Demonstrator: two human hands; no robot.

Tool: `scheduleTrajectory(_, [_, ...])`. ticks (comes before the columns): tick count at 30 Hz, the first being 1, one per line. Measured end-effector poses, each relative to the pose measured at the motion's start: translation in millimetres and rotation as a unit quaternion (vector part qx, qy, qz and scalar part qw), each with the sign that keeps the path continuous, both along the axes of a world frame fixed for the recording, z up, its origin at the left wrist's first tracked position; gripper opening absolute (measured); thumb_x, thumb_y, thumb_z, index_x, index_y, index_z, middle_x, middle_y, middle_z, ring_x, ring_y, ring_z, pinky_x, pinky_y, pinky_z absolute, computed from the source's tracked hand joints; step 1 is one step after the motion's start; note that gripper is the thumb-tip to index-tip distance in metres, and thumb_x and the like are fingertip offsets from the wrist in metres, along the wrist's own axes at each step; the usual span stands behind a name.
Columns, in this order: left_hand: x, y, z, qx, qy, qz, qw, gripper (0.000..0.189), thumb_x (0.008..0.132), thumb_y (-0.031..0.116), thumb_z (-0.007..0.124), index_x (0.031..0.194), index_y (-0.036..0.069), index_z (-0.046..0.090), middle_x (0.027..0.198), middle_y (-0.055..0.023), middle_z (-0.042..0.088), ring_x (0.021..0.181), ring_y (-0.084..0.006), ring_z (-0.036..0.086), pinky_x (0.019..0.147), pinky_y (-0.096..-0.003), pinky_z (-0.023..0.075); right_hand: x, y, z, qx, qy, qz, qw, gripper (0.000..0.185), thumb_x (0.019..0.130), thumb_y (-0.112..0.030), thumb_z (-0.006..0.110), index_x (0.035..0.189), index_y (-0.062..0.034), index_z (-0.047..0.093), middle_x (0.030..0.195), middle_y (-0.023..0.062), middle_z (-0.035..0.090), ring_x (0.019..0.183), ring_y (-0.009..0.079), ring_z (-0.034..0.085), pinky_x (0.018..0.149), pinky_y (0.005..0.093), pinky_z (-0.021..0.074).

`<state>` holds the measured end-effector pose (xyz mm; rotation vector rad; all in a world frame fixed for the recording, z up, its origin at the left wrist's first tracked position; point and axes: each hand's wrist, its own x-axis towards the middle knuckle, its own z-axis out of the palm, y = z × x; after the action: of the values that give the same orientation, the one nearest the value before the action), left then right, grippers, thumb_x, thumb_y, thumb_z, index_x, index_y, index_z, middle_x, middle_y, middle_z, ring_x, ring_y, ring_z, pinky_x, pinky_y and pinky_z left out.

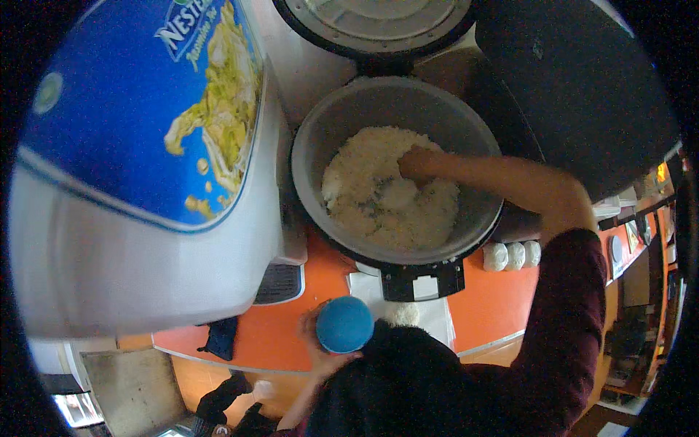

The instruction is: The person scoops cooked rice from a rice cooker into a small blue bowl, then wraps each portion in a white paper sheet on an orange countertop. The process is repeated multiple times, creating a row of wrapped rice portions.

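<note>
A large round rice cooker (396, 254) stands with its lid (377, 22) raised behind it. Cooked rice (371, 158) lies in its metal pot, with a hollow near the middle. My right hand (423, 164) reaches into the pot from the right and digs into the rice; its fingertips are hidden, and whether they hold any rice I cannot tell. Outside the pot, my left hand (317, 338) grips a round blue plastic bowl or cup (345, 325). White paper sheets (439, 317) lie on the orange counter (273, 341) below the cooker, with a mound of rice (403, 314) on them.
A big white dispenser (164, 267) with a blue printed panel stands close on the left. Several white wrapped packs (514, 257) sit right of the cooker. A dark rounded object (579, 93) fills the upper right. A dark cloth (221, 338) lies at the counter's edge.
</note>
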<state>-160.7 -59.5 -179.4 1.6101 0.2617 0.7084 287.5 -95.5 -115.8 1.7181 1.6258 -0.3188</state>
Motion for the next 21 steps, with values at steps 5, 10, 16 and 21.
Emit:
scheduleTrajectory(5, [10,15,13,-0.114,0.070,0.017,0.991,0.116,0.047,0.042,0.086,0.131,0.011,0.012,0.132,-0.0168,0.030,0.121,-0.0307,0.037,0.099,-0.0447,0.0349,45,19,54,0.288,0.063,-0.114,0.949,0.022,0.073,-0.022,0.062,0.090,-0.0088,0.064,0.087,0.0117,0.063,0.080,0.0290,0.062,0.066,0.0409,0.0509])
scheduleTrajectory(10, [42,26,20,-0.045,0.031,-0.029,0.998,0.113,0.047,0.043,0.086,0.130,0.010,0.016,0.131,-0.0157,0.031,0.120,-0.0297,0.037,0.099,-0.0438,0.0347,41,70,-2,0.320,0.033,-0.067,0.945,0.017,0.077,-0.019,0.054,0.084,-0.0067,0.064,0.082,0.0146,0.063,0.076,0.0313,0.063,0.064,0.0423,0.0515])
scheduleTrajectory(16, [6,40,-19,0.000,0.094,0.014,0.995,0.114,0.047,0.045,0.086,0.129,0.007,0.016,0.131,-0.0156,0.030,0.121,-0.0295,0.036,0.100,-0.0431,0.0328,31,98,-35,0.248,0.020,0.001,0.969,0.019,0.079,-0.017,0.050,0.083,-0.0044,0.064,0.084,0.0171,0.063,0.077,0.0338,0.063,0.066,0.0442,0.0517])
scheduleTrajectory(21, [-3,46,-44,-0.044,0.110,0.039,0.992,0.112,0.048,0.042,0.086,0.129,0.007,0.017,0.130,-0.0157,0.030,0.121,-0.0292,0.036,0.100,-0.0431,0.0321,3,65,-39,0.320,0.093,-0.097,0.938,0.019,0.076,-0.016,0.054,0.085,-0.0020,0.062,0.081,0.0181,0.063,0.079,0.0343,0.062,0.067,0.0462,0.0506])
